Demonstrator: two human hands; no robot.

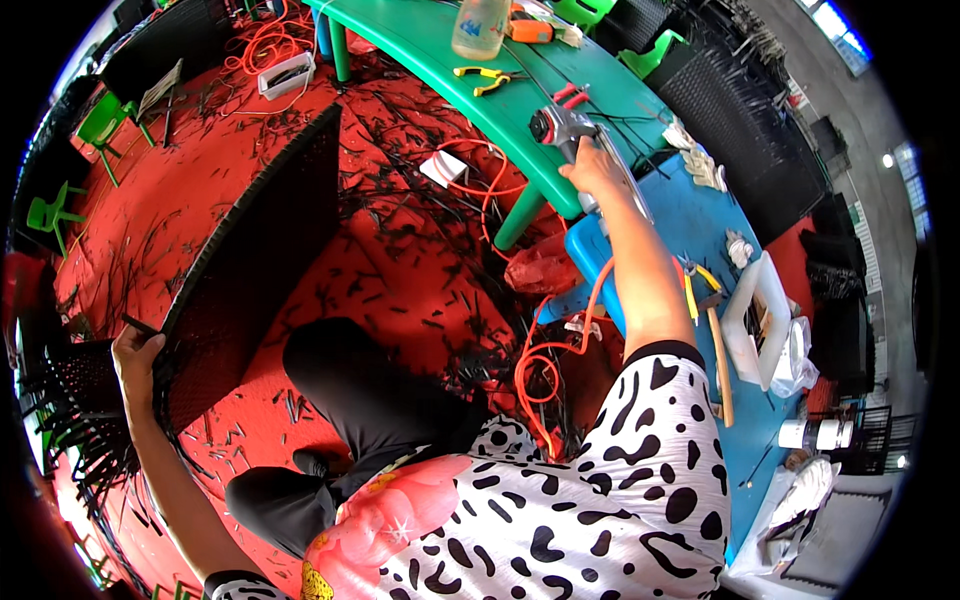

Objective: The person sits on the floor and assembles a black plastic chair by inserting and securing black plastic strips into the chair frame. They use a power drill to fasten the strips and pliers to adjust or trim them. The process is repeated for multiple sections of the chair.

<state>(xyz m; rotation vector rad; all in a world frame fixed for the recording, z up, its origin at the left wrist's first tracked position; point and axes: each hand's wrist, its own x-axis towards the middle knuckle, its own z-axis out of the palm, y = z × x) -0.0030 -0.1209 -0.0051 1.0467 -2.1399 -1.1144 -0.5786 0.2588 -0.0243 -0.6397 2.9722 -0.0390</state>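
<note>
My left hand [137, 352] is closed at the left edge of a large black woven panel [262, 235], pinching a short black strip [142, 324] between thumb and fingers. The panel stands tilted on the floor beside my knees. Stretched out to the right, my right hand [594, 168] is wrapped around the grip of a grey metal staple gun [566, 126] with a black round end. The gun is over the tables, where the green table [430, 48] meets the blue table [665, 205]. An orange hose [545, 360] curls below my right forearm.
Yellow pliers [487, 77], red-handled pliers [571, 95] and a plastic jug [480, 28] are on the green table. A hammer [720, 370] and a white frame-shaped container [755, 320] lie on the blue one. Black offcuts litter the red floor [400, 270]. Green chairs [105, 125] stand far left.
</note>
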